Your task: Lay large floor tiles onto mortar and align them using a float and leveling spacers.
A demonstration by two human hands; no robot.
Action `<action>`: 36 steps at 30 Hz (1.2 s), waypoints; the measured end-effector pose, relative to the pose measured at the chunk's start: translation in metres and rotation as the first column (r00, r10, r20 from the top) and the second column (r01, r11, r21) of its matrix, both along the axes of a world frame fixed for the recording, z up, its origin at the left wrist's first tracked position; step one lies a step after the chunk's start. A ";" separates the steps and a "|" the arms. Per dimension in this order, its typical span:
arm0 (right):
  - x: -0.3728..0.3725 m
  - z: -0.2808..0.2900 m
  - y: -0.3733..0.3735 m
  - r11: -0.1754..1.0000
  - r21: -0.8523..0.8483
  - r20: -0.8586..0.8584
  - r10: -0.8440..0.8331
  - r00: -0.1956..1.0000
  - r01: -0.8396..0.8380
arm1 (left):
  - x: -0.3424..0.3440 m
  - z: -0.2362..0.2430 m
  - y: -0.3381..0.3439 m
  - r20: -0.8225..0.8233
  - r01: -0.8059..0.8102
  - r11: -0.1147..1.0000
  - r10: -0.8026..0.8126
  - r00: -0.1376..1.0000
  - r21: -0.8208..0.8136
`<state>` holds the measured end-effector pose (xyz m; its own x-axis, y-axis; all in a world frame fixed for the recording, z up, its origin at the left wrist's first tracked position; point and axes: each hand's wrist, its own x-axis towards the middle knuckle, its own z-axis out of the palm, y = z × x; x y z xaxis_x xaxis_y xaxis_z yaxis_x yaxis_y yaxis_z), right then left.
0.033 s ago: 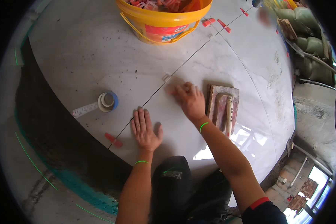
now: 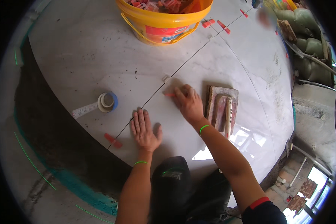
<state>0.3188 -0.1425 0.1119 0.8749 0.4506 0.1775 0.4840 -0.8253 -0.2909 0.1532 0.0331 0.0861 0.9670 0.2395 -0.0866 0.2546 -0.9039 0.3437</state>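
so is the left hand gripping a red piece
No, the left hand lies flat on the tile, while the right hand holds a red piece.

Saw printing on the yellow bucket (image 2: 164,18): on the red label (image 2: 155,30) across its front wall, with white and blue patches, too small to read. Noticed a row of dark scale marks and figures along the white tape blade (image 2: 85,111), running out from the round, blue-edged tape measure (image 2: 114,100), likewise too small to make out singly. Spotted pale lettering (image 2: 175,175) on the dark trouser knee (image 2: 171,163), too blurred to spell out.
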 end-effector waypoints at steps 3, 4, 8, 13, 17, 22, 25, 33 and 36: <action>-0.005 -0.013 -0.004 0.999 0.004 -0.055 0.049 0.997 -0.049 | 0.000 -0.001 0.000 0.005 -0.005 1.000 0.005 1.000 0.008; -0.002 -0.015 -0.006 0.999 0.023 -0.089 0.027 0.996 -0.025 | 0.001 0.000 0.001 0.008 0.000 1.000 0.000 1.000 0.009; 0.013 -0.021 -0.008 0.997 0.065 0.014 -0.044 0.999 0.043 | -0.001 -0.002 0.003 0.031 0.020 1.000 -0.020 0.999 -0.004; -0.013 -0.023 -0.009 0.986 -0.085 0.054 0.150 0.987 -0.145 | -0.001 -0.005 0.001 0.036 0.021 1.000 -0.021 0.999 -0.016; -0.024 -0.011 -0.006 0.981 0.079 -0.119 0.188 0.975 -0.180 | -0.002 -0.003 0.004 0.013 0.029 1.000 -0.029 0.999 -0.011; 0.001 -0.016 0.008 0.986 0.150 -0.135 -0.046 0.990 0.066 | -0.002 -0.003 0.004 0.022 0.023 1.000 -0.024 0.999 0.013; 0.000 -0.014 0.013 0.983 0.169 -0.128 -0.050 0.991 0.071 | -0.004 -0.003 0.004 0.008 0.022 0.999 -0.022 1.000 0.033; -0.002 -0.015 0.024 0.973 0.199 -0.191 -0.081 0.978 0.119 | -0.002 -0.002 0.002 -0.007 0.033 0.999 -0.033 0.999 0.038; 0.019 -0.013 0.034 0.966 0.257 -0.116 0.015 0.993 0.015 | 0.003 0.000 0.004 0.030 0.048 0.998 -0.050 0.998 0.044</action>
